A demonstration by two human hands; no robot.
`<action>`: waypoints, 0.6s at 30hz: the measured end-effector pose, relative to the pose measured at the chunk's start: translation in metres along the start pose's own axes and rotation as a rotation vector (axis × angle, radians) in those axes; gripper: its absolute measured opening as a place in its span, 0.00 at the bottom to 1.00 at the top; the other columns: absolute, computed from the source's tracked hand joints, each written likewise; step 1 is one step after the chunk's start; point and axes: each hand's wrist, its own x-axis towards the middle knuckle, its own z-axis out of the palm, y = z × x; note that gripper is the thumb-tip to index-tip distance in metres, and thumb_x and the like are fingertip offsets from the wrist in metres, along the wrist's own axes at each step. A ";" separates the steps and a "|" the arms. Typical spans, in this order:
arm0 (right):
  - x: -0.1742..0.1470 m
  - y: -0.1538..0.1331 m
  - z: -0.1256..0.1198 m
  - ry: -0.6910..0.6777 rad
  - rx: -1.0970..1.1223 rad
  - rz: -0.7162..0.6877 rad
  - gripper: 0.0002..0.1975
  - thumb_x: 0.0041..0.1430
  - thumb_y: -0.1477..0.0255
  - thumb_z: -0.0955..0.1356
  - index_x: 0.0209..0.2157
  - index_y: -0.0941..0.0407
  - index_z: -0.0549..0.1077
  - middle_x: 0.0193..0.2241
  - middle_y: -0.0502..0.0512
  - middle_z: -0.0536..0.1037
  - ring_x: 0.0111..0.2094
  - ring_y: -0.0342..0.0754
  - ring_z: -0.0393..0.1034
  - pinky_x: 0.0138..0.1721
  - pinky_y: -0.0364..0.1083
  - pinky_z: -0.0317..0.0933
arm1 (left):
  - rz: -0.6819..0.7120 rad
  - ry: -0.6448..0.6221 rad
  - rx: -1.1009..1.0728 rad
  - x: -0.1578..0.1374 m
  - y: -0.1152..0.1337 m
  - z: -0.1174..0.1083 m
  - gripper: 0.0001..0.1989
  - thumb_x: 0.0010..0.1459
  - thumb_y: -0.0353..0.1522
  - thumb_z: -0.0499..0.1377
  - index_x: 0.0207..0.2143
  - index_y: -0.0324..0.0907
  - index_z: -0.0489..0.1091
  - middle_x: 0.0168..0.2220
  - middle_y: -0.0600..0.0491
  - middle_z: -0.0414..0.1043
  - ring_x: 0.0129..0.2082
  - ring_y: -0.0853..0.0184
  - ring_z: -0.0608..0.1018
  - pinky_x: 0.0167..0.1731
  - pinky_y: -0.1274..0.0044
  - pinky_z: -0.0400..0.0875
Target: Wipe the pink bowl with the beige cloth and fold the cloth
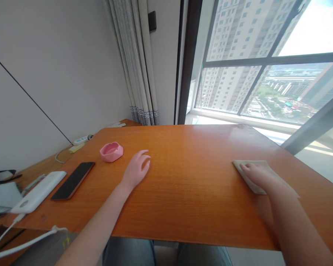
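My left hand (137, 168) is over the left half of the wooden table (183, 207), its fingers loosely bent, apart, and holding nothing. Closest to it is a pink faceted bowl (111, 152), which looks like an ashtray; the hand does not touch it. On the right side of the table my right hand (254, 173) presses down on a folded greyish-beige cloth (255, 186). The fingers there are curled against the fabric, and the hand and wrist cover part of it.
At the left lie a black phone (73, 181) and a white power bank (40, 192) with a white cable (30, 242). A power strip (81, 140) sits by the wall. Beyond the table are a curtain (138, 62) and a large window (255, 88).
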 end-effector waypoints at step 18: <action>-0.041 -0.217 0.054 -0.479 0.837 -0.289 0.13 0.57 0.62 0.61 0.35 0.55 0.72 0.37 0.56 0.77 0.39 0.50 0.71 0.44 0.49 0.63 | -0.117 -0.405 0.231 -0.068 -0.010 -0.002 0.30 0.63 0.44 0.42 0.65 0.43 0.46 0.67 0.43 0.41 0.65 0.59 0.51 0.61 0.63 0.51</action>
